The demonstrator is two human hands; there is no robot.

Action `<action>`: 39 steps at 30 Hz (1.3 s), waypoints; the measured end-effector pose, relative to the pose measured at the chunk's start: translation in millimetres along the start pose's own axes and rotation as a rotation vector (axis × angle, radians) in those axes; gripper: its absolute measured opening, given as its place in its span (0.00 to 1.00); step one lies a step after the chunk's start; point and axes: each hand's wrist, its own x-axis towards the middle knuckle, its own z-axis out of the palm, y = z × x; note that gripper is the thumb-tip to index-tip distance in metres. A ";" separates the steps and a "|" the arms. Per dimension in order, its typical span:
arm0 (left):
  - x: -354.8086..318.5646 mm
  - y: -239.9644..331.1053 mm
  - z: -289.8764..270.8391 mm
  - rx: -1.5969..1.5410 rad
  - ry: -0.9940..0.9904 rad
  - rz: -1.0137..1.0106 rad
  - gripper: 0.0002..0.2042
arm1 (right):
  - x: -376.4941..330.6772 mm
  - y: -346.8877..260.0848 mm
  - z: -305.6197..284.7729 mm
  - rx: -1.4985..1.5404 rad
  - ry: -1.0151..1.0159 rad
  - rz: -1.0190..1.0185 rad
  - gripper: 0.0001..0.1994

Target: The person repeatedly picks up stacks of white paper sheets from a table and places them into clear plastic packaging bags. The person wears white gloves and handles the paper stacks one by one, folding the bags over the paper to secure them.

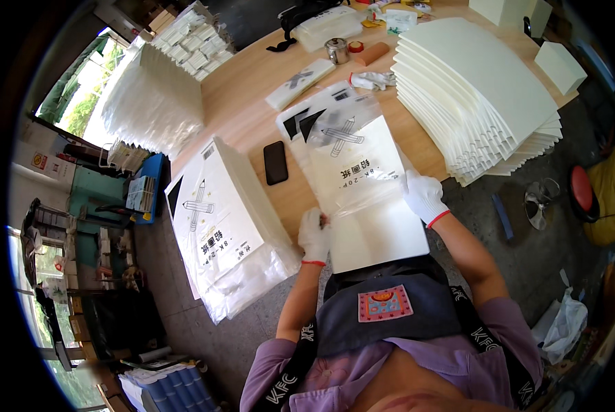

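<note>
White-gloved, the left hand (pixel 315 237) curls by the lower left corner of a clear printed sleeve (pixel 342 161); I can't tell what it pinches. The right hand (pixel 424 197) lies along the right edge of the white sheets (pixel 379 237), which jut from the sleeve toward the lap. I judge sleeving is partway; next calls for an even push inward. Beyond: phone (pixel 275 163), left-hand pile of printed sleeves (pixel 215 206), right-hand paper stack (pixel 472 82).
</note>
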 end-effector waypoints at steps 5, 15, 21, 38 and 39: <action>-45.3 22.0 -42.0 -0.179 -0.032 -0.128 0.10 | -60.2 7.7 -5.4 -0.120 -0.160 -0.099 0.10; -113.6 68.0 -96.7 -0.411 -0.365 -0.359 0.09 | -169.6 20.9 -39.3 -0.020 -0.434 -0.432 0.07; -45.7 33.7 -32.6 -0.417 -0.101 -0.283 0.11 | -94.8 29.4 -19.1 0.105 0.078 -0.241 0.08; -187.4 -54.3 -22.1 -0.320 -0.155 -0.751 0.05 | -53.7 16.7 78.1 1.455 -0.493 0.361 0.15; -184.5 -48.8 -22.3 -0.482 -0.087 -0.801 0.05 | -53.1 11.0 69.4 1.489 -0.477 0.417 0.15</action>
